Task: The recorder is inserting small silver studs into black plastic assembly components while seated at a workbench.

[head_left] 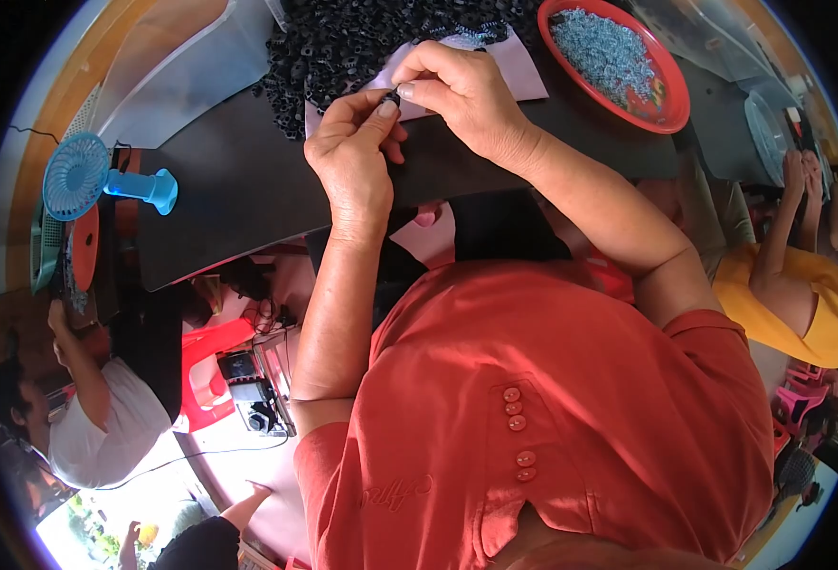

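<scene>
Between its thumb and fingers my left hand (354, 157) pinches a small black part (392, 98). My right hand (466, 100) meets it there, thumb and forefinger closed at the part's upper edge; whether they hold a separate small piece is too small to tell. Just beyond my hands lies a large heap of small black parts (343, 43), spread over the far side of the dark table (238, 180). A pale pink sheet (523, 76) lies partly under the heap and behind my right hand. To the right, a red oval tray (673, 109) holds many small silvery-blue pieces (604, 57).
A small blue fan (77, 176) stands at the table's left edge. Behind it rises a translucent plastic bin (177, 76). A person in a white top (110, 427) sits at the left, another in yellow (789, 294) at the right. A clear round container (765, 133) is near the latter.
</scene>
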A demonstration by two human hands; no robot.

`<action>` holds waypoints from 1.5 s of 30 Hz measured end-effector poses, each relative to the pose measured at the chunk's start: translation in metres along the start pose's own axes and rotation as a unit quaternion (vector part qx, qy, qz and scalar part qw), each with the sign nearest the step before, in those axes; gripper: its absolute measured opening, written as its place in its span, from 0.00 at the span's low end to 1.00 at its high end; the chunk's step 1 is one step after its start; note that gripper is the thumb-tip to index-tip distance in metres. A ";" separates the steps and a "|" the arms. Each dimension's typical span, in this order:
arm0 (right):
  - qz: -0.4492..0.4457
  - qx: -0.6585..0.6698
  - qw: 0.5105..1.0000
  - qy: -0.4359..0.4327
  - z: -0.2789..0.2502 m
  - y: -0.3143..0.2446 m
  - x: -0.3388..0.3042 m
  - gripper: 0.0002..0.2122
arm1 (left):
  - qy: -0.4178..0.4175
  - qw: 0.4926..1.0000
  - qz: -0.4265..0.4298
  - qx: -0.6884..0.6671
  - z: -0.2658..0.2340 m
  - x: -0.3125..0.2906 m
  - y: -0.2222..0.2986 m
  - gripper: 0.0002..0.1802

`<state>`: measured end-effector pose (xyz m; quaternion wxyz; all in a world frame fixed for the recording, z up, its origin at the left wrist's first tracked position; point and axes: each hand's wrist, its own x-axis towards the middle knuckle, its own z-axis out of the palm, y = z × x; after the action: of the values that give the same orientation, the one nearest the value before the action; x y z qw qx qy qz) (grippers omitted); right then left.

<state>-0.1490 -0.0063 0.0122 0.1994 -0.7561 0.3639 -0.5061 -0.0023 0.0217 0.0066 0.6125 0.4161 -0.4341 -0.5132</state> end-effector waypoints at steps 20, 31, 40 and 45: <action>0.094 0.080 0.992 -0.017 0.003 0.002 -0.004 0.05 | -0.010 1.000 0.002 0.026 0.001 -0.002 0.001 0.07; 0.128 0.136 0.982 0.015 0.006 -0.002 -0.005 0.04 | -0.011 1.000 0.003 0.029 0.002 -0.001 0.001 0.07; 0.114 0.128 0.985 0.019 0.009 0.001 -0.005 0.04 | -0.011 0.999 -0.007 0.036 -0.001 0.000 0.000 0.07; 0.094 0.116 0.989 0.010 0.006 0.001 -0.005 0.05 | -0.002 0.999 -0.003 0.043 0.001 -0.001 0.001 0.07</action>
<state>-0.1456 -0.0037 0.0058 0.3295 -0.6851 0.3742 -0.5311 -0.0033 0.0231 0.0073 0.5914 0.4429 -0.4554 -0.4967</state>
